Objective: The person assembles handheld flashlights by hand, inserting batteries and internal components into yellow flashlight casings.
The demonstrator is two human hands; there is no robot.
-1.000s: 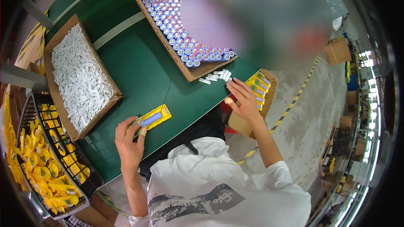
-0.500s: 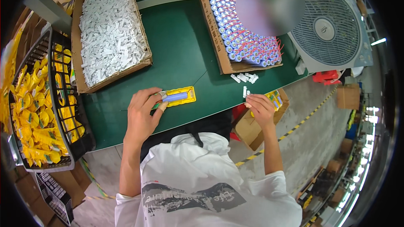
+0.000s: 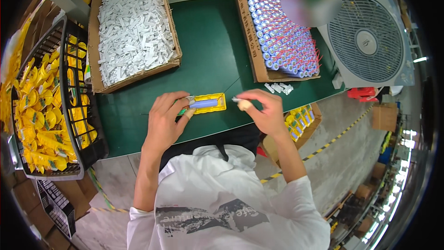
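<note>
Right hand (image 3: pixel 267 113) is now hovering just off the right end of the yellow plastic tray (image 3: pixel 222 103), having left the spot near the loose white strips (image 3: pixel 279 88), with thumb and fingers pinching a small white strip (image 3: pixel 236 99). Left hand (image 3: pixel 165 119) is gripping the tray's left end, with a blue cylindrical battery cell (image 3: pixel 203 104) lying lengthwise inside; the tray is sitting on the green counter (image 3: pixel 208 32) near its front edge, between the hands. The strip carton (image 3: pixel 94 55) is standing behind left, the cell carton (image 3: pixel 249 28) behind right, with a box fan (image 3: pixel 356 23) beside it.
</note>
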